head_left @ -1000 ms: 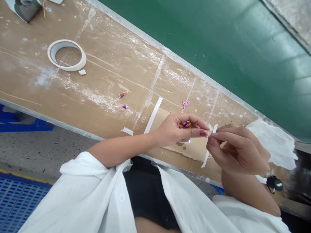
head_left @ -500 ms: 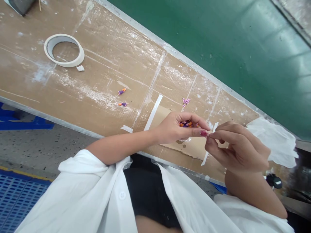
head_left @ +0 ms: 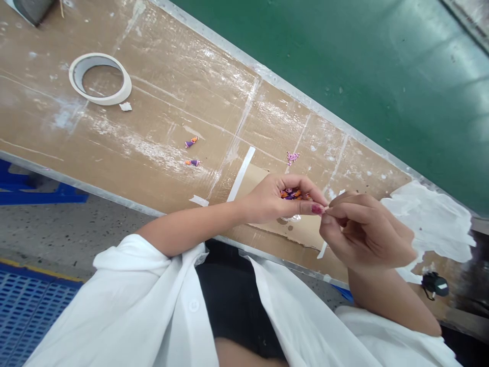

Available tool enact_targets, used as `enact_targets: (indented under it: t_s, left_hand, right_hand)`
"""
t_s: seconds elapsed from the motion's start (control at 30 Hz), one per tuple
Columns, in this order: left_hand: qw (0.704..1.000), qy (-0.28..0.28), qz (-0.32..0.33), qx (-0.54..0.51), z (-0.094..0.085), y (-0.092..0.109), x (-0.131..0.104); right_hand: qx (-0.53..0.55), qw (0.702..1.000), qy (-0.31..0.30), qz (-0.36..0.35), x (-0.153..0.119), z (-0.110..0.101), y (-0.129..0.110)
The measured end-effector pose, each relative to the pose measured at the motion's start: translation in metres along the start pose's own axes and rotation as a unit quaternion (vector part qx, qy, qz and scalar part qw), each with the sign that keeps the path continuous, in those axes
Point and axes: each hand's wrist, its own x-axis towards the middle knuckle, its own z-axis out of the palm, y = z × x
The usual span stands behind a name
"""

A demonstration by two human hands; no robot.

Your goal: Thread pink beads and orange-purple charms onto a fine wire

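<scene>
My left hand [head_left: 280,201] curves over the table with thumb and forefinger pinched together. Its fingertips meet those of my right hand [head_left: 367,229], which is also closed in a pinch. Whatever lies between the fingertips is too small to make out. Framed by my left thumb and forefinger is a cluster of small purple-and-orange figures [head_left: 291,194], partly hidden by the hand. Something clear and shiny [head_left: 296,218] shows just below the thumb. Beyond the hand, a little heap of pink beads [head_left: 293,158] rests on the table.
A cardboard sheet [head_left: 252,176] is taped down under my hands. Two loose purple-and-orange figures [head_left: 191,142] lie to its left. Farther left sits a roll of masking tape [head_left: 124,92]. White crumpled sheeting [head_left: 439,219] and a black object [head_left: 434,284] are at the right.
My right hand has shifted slightly left, its fingertips still against those of my left hand. The view has moved a little. The figures and beads stay where they were.
</scene>
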Motion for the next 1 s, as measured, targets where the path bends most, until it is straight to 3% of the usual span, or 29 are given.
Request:
enact_targets:
  t_s: [0.23, 0.33, 0.43, 0.53, 0.63, 0.7, 0.77, 0.87, 1.0]
  left_hand:
    - [0.999, 0.01, -0.027, -0.026, 0.001, -0.002, 0.001]
    - [0.996, 0.013, -0.052, -0.071, 0.003, -0.004, 0.001]
    - [0.988, 0.016, -0.061, -0.141, 0.006, -0.004, -0.002]
    - [0.971, -0.018, -0.107, -0.213, 0.009, 0.0, -0.007]
    - [0.948, -0.063, -0.181, -0.255, 0.015, 0.005, -0.014]
    - [0.937, -0.089, -0.218, -0.256, 0.018, 0.007, -0.018]
    - [0.933, -0.128, -0.235, -0.239, 0.018, 0.008, -0.02]
    - [0.934, -0.182, -0.226, -0.208, 0.017, 0.008, -0.021]
    - [0.941, -0.192, -0.205, -0.191, 0.014, 0.007, -0.02]
  right_hand:
    - [0.012, 1.0, 0.028, -0.003, -0.006, 0.004, 0.004]
    - [0.057, 0.998, 0.001, -0.006, -0.003, -0.004, 0.014]
    - [0.101, 0.993, 0.003, 0.057, 0.008, -0.005, 0.035]
    - [0.052, 0.992, 0.014, 0.116, 0.031, 0.02, 0.06]
    - [0.052, 0.988, -0.135, 0.062, 0.062, 0.069, 0.069]
    - [0.032, 0.962, -0.27, 0.01, 0.082, 0.102, 0.061]
    - [-0.022, 0.936, -0.352, -0.012, 0.098, 0.13, 0.046]
    - [-0.103, 0.901, -0.42, -0.027, 0.11, 0.157, 0.023]
    - [-0.171, 0.882, -0.434, -0.06, 0.108, 0.176, 0.01]
